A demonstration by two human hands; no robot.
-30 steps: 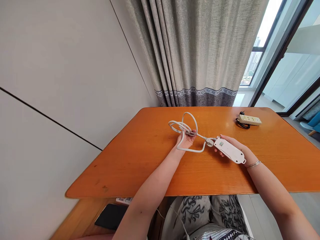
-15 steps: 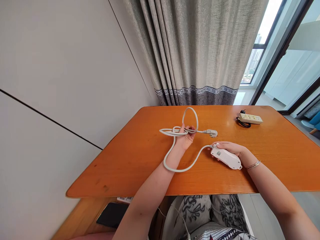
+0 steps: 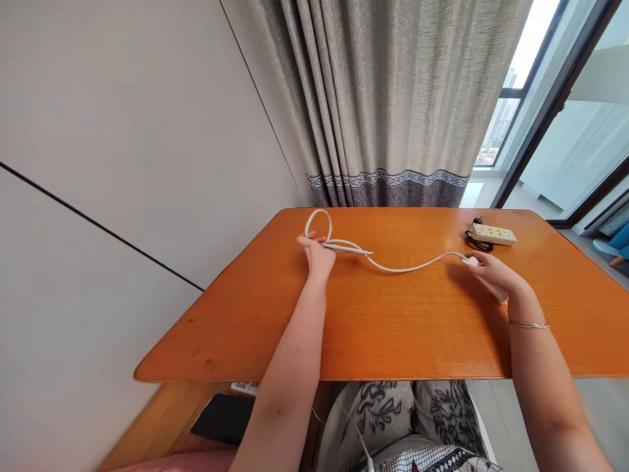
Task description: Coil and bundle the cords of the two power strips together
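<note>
A white power strip point(image 3: 493, 288) is in my right hand point(image 3: 496, 273), which covers most of its body above the right part of the table. Its white cord point(image 3: 403, 269) runs left in a shallow sag to my left hand point(image 3: 318, 253). There my fingers are closed round the gathered loops of the cord, one loop standing up above the hand and others trailing to its right. The plug at the cord's end is hidden from view.
Both hands are over an orange-brown wooden table point(image 3: 383, 328). A second, cream power strip point(image 3: 493, 234) with a black cord point(image 3: 479, 244) lies at the back right. Behind stands a grey curtain point(image 3: 393, 98); a dark tablet-like object point(image 3: 223, 417) lies below the table's left front.
My hands have moved apart, left hand to the left with the cord loops, right hand to the right with the white power strip. The cord between them has straightened, and the power strip has turned over.
</note>
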